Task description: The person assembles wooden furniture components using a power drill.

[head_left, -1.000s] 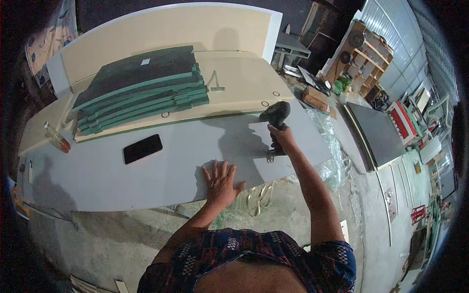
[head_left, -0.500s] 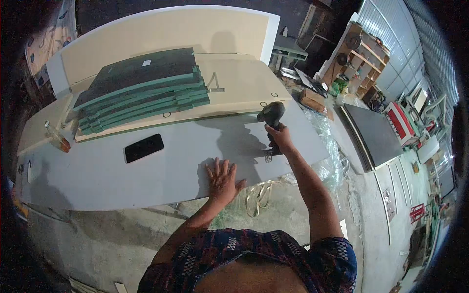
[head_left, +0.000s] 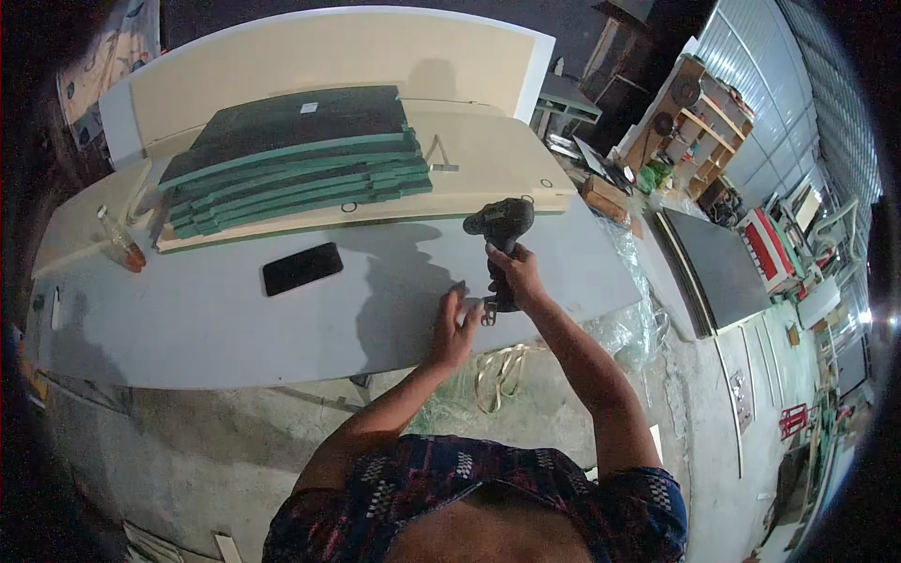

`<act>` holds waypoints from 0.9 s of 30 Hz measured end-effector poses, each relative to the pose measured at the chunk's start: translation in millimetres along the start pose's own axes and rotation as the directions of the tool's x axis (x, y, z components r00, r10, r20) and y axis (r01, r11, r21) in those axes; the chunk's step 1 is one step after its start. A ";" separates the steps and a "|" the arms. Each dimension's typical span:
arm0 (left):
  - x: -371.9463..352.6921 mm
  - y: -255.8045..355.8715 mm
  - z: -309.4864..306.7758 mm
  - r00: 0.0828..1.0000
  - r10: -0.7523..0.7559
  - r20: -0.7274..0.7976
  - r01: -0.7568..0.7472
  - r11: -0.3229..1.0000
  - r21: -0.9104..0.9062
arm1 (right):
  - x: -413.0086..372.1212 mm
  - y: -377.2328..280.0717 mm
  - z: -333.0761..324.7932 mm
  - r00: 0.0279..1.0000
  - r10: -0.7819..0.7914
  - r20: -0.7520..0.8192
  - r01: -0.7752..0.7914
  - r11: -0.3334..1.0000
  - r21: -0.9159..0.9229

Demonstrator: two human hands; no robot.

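Drill [head_left: 499, 225] gripped in right hand [head_left: 514, 274], left hand [head_left: 455, 328] fingers spread, touching grey panel [head_left: 235, 310] beside it

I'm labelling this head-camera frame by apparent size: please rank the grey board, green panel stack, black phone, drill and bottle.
1. grey board
2. green panel stack
3. drill and black phone: they look about alike, and the drill is raised nearer the camera, so they are left unranked
4. bottle, smallest

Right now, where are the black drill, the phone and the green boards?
black drill [head_left: 497, 221]: head view, on its dark body.
phone [head_left: 302, 268]: head view, middle of its screen.
green boards [head_left: 300, 127]: head view, top board's face.
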State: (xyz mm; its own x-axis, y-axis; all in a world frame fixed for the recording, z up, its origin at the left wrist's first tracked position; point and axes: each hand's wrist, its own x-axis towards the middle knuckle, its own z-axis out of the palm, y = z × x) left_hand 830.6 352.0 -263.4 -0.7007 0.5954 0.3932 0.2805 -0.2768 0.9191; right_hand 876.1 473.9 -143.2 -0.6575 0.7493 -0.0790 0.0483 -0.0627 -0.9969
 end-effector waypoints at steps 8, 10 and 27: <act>35.6 47.4 -15.9 0.757 -0.528 0.386 0.647 0.690 -0.324 | 1.1 31.0 33.5 0.998 -0.059 0.037 0.062 0.995 -0.082; 27.9 44.9 -18.6 0.746 -0.539 0.391 0.660 0.676 -0.328 | -2.8 32.3 38.0 0.998 -0.049 0.032 0.053 0.989 -0.137; 46.2 27.2 -23.4 0.707 -0.570 0.418 0.702 0.635 -0.321 | 8.6 25.0 50.0 0.998 -0.037 0.043 0.048 0.958 -0.284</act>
State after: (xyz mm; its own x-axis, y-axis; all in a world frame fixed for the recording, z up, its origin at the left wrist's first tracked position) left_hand 790.5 354.3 -220.9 -0.3809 0.8944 -0.2345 -0.5247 -0.0002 0.8513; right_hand 834.1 445.8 -168.6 -0.6906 0.7221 -0.0414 0.2284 0.1633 -0.9598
